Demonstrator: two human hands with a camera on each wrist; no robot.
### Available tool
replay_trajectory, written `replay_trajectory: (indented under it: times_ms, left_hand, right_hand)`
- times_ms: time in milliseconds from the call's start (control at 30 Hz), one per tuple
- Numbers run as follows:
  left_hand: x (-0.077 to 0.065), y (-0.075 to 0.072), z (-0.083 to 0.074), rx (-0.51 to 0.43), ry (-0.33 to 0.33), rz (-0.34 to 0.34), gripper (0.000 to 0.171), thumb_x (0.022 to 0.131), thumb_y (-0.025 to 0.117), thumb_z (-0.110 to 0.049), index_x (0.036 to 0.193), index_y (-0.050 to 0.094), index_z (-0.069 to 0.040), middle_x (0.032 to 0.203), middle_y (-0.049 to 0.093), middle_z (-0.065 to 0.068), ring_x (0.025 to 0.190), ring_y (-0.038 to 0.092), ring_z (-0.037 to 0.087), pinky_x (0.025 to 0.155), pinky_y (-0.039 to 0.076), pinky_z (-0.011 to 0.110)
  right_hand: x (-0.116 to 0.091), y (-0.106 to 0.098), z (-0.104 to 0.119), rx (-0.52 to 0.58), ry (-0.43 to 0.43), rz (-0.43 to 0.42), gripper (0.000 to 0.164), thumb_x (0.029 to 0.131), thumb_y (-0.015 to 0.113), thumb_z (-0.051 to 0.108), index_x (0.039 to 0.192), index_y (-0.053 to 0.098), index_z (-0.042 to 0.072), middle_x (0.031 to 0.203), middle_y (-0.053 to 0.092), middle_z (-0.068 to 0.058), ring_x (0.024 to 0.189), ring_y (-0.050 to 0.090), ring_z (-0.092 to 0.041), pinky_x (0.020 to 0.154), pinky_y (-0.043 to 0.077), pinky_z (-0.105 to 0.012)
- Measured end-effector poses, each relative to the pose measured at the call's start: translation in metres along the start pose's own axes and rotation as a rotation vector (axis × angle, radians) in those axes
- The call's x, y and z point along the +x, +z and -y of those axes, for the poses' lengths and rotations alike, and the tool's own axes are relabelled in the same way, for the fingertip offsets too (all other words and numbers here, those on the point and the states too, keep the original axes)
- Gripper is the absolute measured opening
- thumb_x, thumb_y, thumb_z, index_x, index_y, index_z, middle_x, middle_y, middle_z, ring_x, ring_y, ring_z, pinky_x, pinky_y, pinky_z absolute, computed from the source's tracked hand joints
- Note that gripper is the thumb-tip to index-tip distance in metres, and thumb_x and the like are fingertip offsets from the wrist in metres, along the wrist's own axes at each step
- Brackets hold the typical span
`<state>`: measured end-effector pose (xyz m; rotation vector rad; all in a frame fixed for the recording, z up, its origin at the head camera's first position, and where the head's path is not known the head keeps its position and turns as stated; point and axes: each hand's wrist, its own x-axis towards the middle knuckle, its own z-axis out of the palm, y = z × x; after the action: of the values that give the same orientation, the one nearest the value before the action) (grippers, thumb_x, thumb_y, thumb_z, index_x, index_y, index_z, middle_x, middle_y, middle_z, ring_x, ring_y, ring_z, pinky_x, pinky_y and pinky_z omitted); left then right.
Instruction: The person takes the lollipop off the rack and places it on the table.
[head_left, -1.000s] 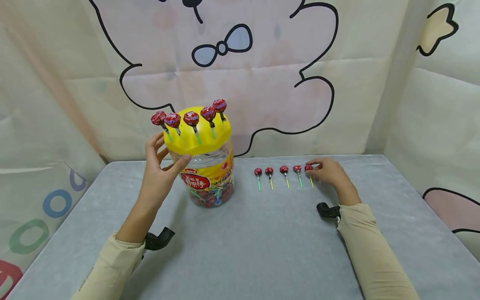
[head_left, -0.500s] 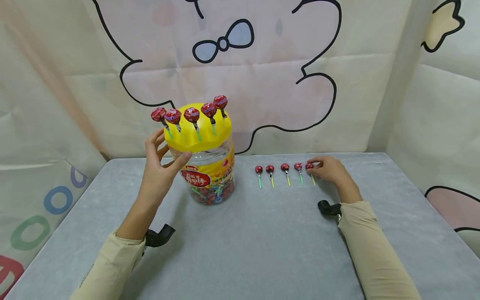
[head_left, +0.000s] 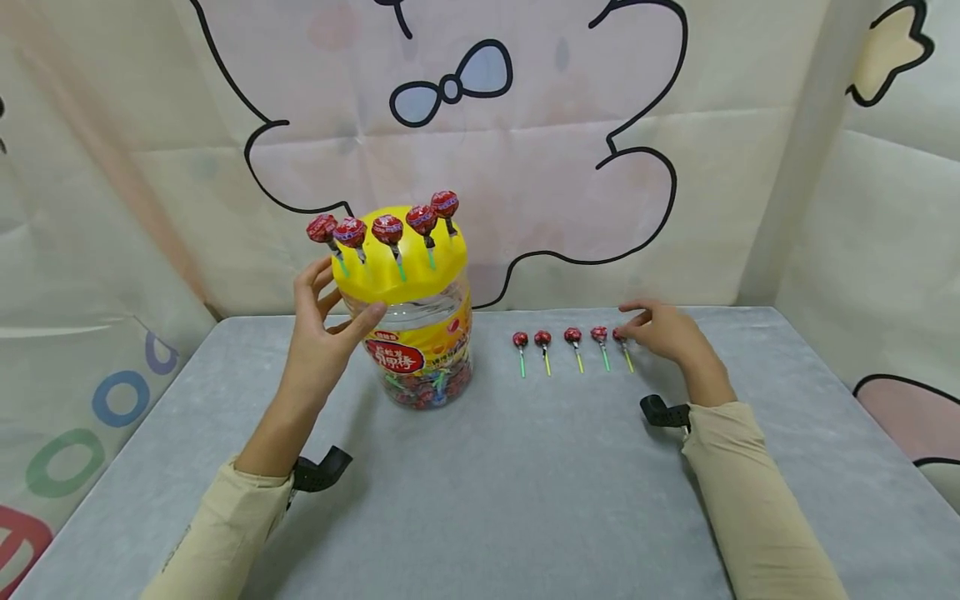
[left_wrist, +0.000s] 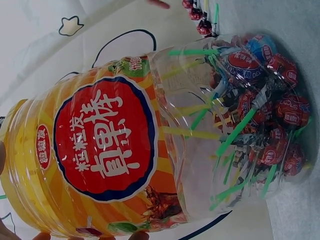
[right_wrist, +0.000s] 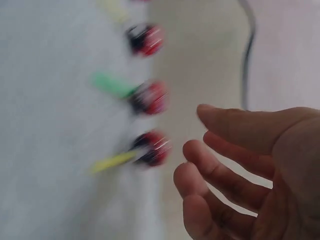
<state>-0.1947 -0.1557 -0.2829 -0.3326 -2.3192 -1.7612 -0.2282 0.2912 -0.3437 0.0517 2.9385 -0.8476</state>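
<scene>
On the left of the head view, my left hand (head_left: pixel 321 346) holds a clear plastic candy jar (head_left: pixel 438 333) by its upper side, thumb in front and fingers behind. Its yellow lid (head_left: pixel 367 285) has several red-wrapped lollipops (head_left: pixel 387 229) standing in it. More lollipops (left_wrist: pixel 255 110) lie at the jar's bottom in the left wrist view. To the right, several lollipops (head_left: pixel 573 336) lie in a row, heads away from me. My right hand (head_left: pixel 667 335) is beside the end lollipop (right_wrist: pixel 152 148) with the yellow stick; the right wrist view shows a gap between fingers and candy.
A grey cloth covers the table (head_left: pixel 480 492). Behind it hangs a pale printed fabric backdrop (head_left: pixel 525 192), with more fabric at both sides. Black camera mounts (head_left: pixel 321 471) sit on both wrists.
My right hand has let go of the end lollipop and drawn slightly away, its fingers loosened. The left hand still holds the jar, and the row of lollipops stays in place.
</scene>
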Motion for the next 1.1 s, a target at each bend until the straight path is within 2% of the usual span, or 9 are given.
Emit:
replay_trajectory:
  times_ms: [133,200,267,467,667,800,900,1100]
  left_hand:
    - [0.001,-0.001,0.0,0.002,0.0,-0.003,0.085,0.092,0.072,-0.031,0.154,0.014,-0.028,0.159,0.023,0.003,0.146,0.028,0.028,0.114,0.034,0.058]
    - [0.001,-0.002,0.0,0.005,-0.001,-0.006,0.085,0.092,0.072,-0.031,0.154,0.015,-0.028,0.159,0.023,0.003,0.146,0.029,0.028,0.114,0.034,0.058]
    - [0.001,-0.002,0.0,0.006,-0.002,-0.007,0.085,0.091,0.072,-0.03,0.154,0.015,-0.028,0.159,0.023,0.003,0.146,0.029,0.028,0.114,0.035,0.057]
    - [0.001,-0.003,0.0,0.005,-0.002,-0.014,0.085,0.092,0.072,-0.03,0.154,0.015,-0.025,0.158,0.024,0.003,0.145,0.03,0.028,0.114,0.035,0.055]
    - [0.004,-0.005,0.001,-0.043,-0.001,-0.016,0.08,0.092,0.071,-0.026,0.153,0.019,-0.025,0.16,0.023,0.003,0.148,0.027,0.03,0.117,0.032,0.055]
    - [0.007,-0.006,0.003,-0.052,-0.018,0.006,0.081,0.094,0.069,-0.028,0.157,0.018,-0.028,0.163,0.022,0.002,0.149,0.025,0.031,0.119,0.029,0.057]
    - [0.008,-0.006,0.005,-0.03,-0.023,0.016,0.083,0.095,0.068,-0.03,0.159,0.016,-0.028,0.165,0.021,0.001,0.15,0.027,0.032,0.119,0.029,0.058]
    - [0.009,-0.006,0.008,-0.036,-0.021,0.009,0.082,0.095,0.068,-0.03,0.159,0.017,-0.029,0.164,0.024,0.001,0.146,0.035,0.031,0.118,0.031,0.056]
  right_hand:
    - [-0.011,-0.012,0.024,0.035,-0.061,-0.056,0.05,0.098,0.061,0.032,0.142,0.052,0.011,0.123,0.066,-0.021,0.111,0.062,-0.036,0.084,0.051,-0.045]
    - [-0.016,-0.016,0.035,0.048,-0.094,-0.073,0.049,0.098,0.061,0.034,0.142,0.052,0.013,0.124,0.067,-0.018,0.114,0.061,-0.037,0.086,0.051,-0.048]
    - [-0.02,-0.019,0.045,0.058,-0.137,-0.085,0.048,0.098,0.062,0.035,0.142,0.053,0.016,0.122,0.068,-0.016,0.114,0.063,-0.036,0.086,0.052,-0.047]
    - [-0.033,-0.02,0.072,0.087,-0.242,-0.122,0.041,0.097,0.063,0.031,0.137,0.058,0.023,0.113,0.07,-0.007,0.105,0.067,-0.027,0.076,0.052,-0.035]
    - [-0.047,-0.009,0.108,0.186,-0.392,-0.152,0.04,0.095,0.067,0.026,0.135,0.06,0.024,0.113,0.071,-0.004,0.102,0.068,-0.021,0.083,0.055,-0.038]
    - [-0.052,0.004,0.142,0.265,-0.509,-0.092,0.051,0.094,0.07,0.022,0.142,0.053,0.022,0.128,0.065,-0.005,0.111,0.066,-0.022,0.093,0.055,-0.044]
    - [-0.056,0.013,0.164,0.342,-0.565,-0.026,0.06,0.093,0.072,0.02,0.147,0.047,0.023,0.14,0.057,-0.003,0.12,0.062,-0.025,0.097,0.055,-0.046]
    - [-0.06,0.026,0.184,0.399,-0.599,0.086,0.072,0.092,0.072,0.02,0.154,0.036,0.025,0.157,0.04,0.002,0.131,0.056,-0.027,0.1,0.053,-0.048]
